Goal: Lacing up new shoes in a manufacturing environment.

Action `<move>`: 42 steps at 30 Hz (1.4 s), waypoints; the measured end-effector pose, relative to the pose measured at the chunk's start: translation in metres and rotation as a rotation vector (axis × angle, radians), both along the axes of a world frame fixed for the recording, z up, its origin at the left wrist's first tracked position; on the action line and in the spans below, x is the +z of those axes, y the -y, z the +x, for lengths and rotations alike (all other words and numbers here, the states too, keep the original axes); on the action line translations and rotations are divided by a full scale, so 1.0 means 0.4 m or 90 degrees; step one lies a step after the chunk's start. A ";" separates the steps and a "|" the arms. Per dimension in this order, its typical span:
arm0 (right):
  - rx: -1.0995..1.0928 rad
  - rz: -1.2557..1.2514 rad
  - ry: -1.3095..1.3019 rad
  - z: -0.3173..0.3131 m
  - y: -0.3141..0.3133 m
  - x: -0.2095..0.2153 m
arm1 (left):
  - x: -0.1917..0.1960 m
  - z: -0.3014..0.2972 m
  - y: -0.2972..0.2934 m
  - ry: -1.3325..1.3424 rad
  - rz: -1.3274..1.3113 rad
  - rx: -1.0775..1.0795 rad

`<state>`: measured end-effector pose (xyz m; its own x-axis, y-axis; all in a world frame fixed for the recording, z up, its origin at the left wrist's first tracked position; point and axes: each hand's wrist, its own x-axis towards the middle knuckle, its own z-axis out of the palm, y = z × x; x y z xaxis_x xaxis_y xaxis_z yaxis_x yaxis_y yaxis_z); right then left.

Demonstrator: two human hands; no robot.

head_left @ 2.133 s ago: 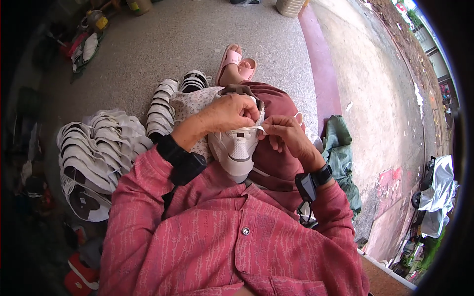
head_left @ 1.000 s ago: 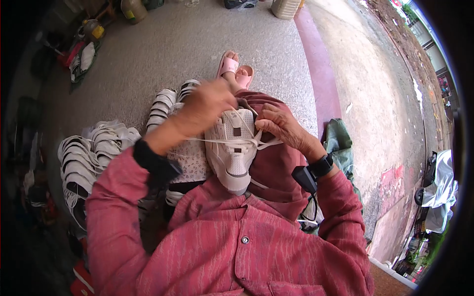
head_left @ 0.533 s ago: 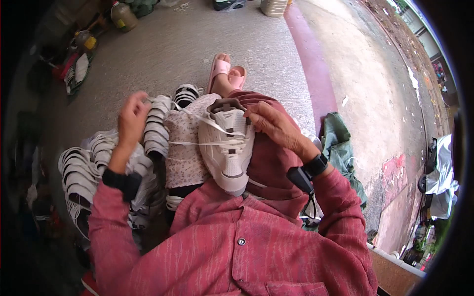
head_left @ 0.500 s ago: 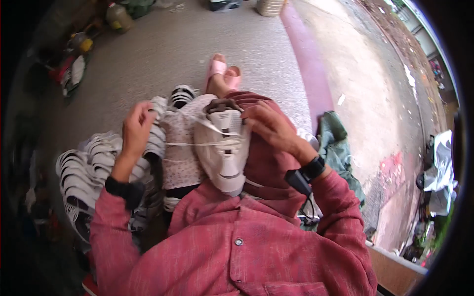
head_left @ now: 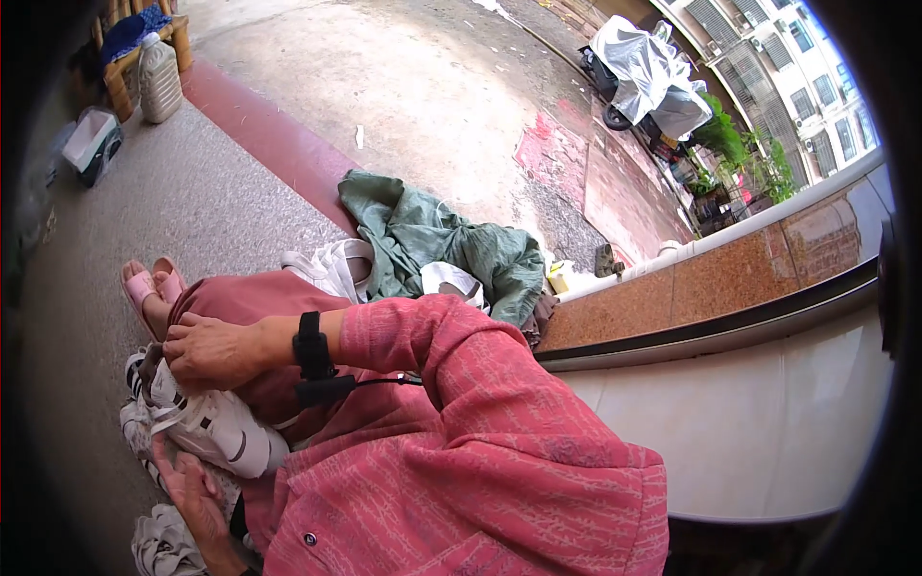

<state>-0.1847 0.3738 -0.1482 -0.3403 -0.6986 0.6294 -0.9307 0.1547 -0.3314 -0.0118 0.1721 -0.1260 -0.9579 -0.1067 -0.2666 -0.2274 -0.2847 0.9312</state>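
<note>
A white lace-up shoe (head_left: pixel 223 434) lies on my lap, its toe towards my body and its dark-lined collar pointing away. White shoelaces (head_left: pixel 169 415) cross its upper near the collar. My right hand (head_left: pixel 209 351) is closed over the collar's right side, with bent fingers; its fingertips and whatever they hold are hidden. Below the laces, on the shoe's left side, my left hand (head_left: pixel 197 494) is turned partly palm up. Its index finger stretches up towards the laces, and the other fingers are loosely bent. I see nothing clearly held in it.
White shoe pieces (head_left: pixel 165 542) are stacked at lower left. Green cloth sheeting (head_left: pixel 447 245) and a white strapped bag (head_left: pixel 336 269) lie beyond my right leg. A tiled ledge (head_left: pixel 706 298) runs along the right. A plastic jug (head_left: pixel 158 82) stands beside a bamboo chair (head_left: pixel 120 82) at far left.
My view has swung right, bringing the ledge and buildings into sight. My left hand, formerly raised away from the shoe over the stacked pieces, is now close beside it. My right hand remains at the collar.
</note>
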 end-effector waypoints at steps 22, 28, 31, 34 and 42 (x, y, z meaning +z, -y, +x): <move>-0.097 0.093 0.108 -0.009 0.116 -0.051 | -0.059 -0.074 0.003 -0.197 -0.448 0.027; -0.097 0.028 0.221 0.019 0.106 -0.020 | 0.005 -0.123 0.027 -0.273 -0.644 -0.039; -0.102 -0.033 0.230 0.030 0.107 -0.037 | 0.004 -0.141 0.012 -0.256 -0.588 -0.116; -0.083 -0.070 0.276 0.034 0.105 -0.039 | -0.036 -0.139 0.051 -0.250 -0.576 -0.159; -0.062 -0.144 0.377 0.035 0.092 -0.037 | -0.069 -0.146 0.101 -0.215 -0.375 -0.140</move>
